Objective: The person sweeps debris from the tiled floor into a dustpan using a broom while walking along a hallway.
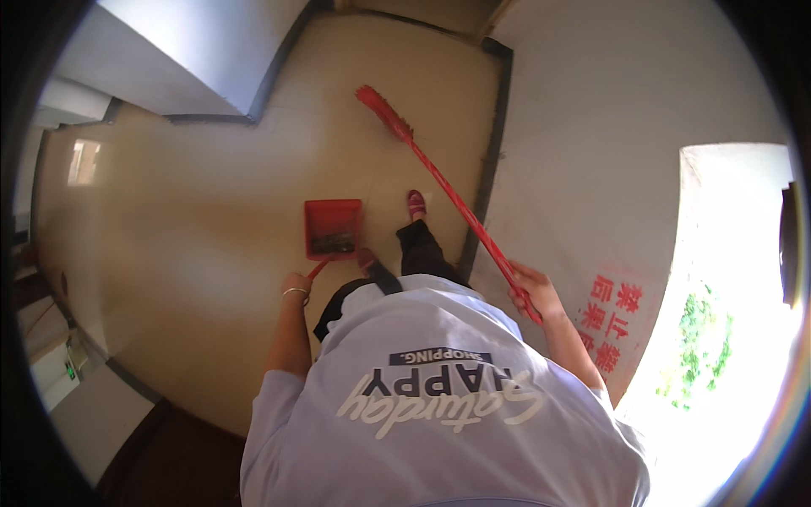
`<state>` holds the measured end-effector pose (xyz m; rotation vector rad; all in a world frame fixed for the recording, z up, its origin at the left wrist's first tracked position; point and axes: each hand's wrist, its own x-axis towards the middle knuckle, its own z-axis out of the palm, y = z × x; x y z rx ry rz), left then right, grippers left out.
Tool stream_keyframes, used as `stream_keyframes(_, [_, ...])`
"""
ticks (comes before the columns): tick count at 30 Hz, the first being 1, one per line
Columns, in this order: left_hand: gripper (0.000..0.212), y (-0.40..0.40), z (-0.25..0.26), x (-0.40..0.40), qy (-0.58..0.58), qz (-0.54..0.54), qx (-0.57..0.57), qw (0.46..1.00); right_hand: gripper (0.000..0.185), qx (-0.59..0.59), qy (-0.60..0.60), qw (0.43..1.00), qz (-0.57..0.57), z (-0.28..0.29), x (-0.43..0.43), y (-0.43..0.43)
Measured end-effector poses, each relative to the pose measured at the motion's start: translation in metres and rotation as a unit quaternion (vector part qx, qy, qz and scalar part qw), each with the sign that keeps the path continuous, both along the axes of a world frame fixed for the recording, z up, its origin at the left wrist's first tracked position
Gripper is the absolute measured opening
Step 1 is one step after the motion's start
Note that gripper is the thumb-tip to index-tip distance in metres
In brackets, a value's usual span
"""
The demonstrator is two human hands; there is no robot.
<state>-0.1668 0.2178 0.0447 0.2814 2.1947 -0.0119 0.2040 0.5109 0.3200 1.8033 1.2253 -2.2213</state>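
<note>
My right hand (535, 290) grips the upper end of a red broom (453, 193). Its handle slants forward and to the left, ending in a head of red bristles (384, 113) ahead of my feet; whether the bristles touch the floor I cannot tell. On the other side, my left hand (296, 286) is closed around the handle of a red dustpan (332, 222). Dark sweepings (334, 243) lie in the pan near its handle side. The pan is just left of my feet, with its wide mouth facing forward.
Tan, glossy floor (190, 253) spreads ahead and to the left. A white wall (583, 139) with dark skirting and red painted writing runs along my right, beside a bright window opening (728, 266). A white wall corner (234, 82) juts in at the front left.
</note>
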Motion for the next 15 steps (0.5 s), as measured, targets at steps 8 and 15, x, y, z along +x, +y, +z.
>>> stream_keyframes(8, [0.025,-0.002,0.003,0.004,0.019,-0.022,0.004,1.0,0.034,0.24,-0.145,0.954,0.102,-0.107,-0.036,0.113])
stream_keyframes(15, [0.024,0.014,0.026,0.004,-0.002,0.033,-0.003,0.999,0.015,0.202,-0.155,0.957,0.141,-0.171,-0.031,0.108])
